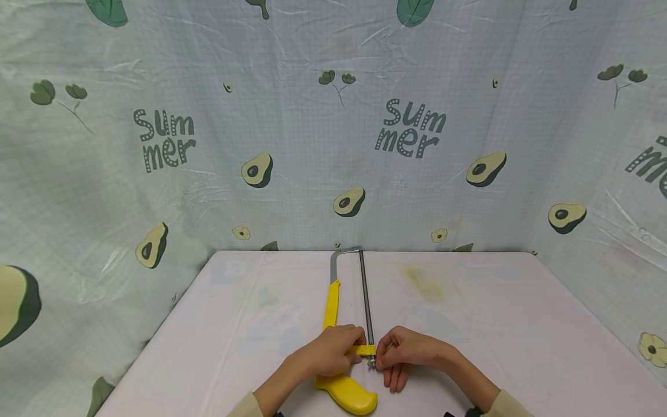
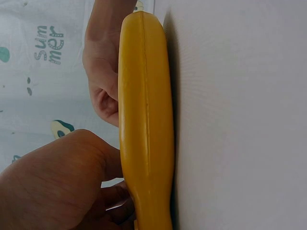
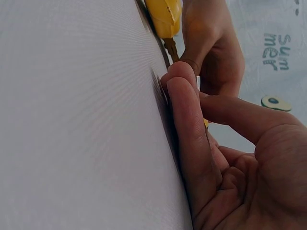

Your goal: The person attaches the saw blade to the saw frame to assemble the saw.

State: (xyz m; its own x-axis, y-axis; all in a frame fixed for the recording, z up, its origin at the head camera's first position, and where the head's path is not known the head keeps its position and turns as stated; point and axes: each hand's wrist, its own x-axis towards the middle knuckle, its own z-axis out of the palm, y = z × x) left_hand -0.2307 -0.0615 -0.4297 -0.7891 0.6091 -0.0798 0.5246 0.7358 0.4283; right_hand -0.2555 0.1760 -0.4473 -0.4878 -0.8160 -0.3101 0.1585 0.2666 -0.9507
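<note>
A hacksaw with a yellow handle and a grey bow frame lies on the table, its far end pointing away from me. Its blade side, a dark straight bar, runs to a yellow holder with a metal wing nut at the near end. My left hand grips the saw around that holder, just beyond the handle. At the wing nut, the thumb and finger of my right hand pinch close together, partly hiding their contact. In the left wrist view the yellow handle fills the middle.
The hacksaw lies on a white-covered table with a yellowish stain on the right. A printed curtain with avocados and lettering stands behind the table and along both sides.
</note>
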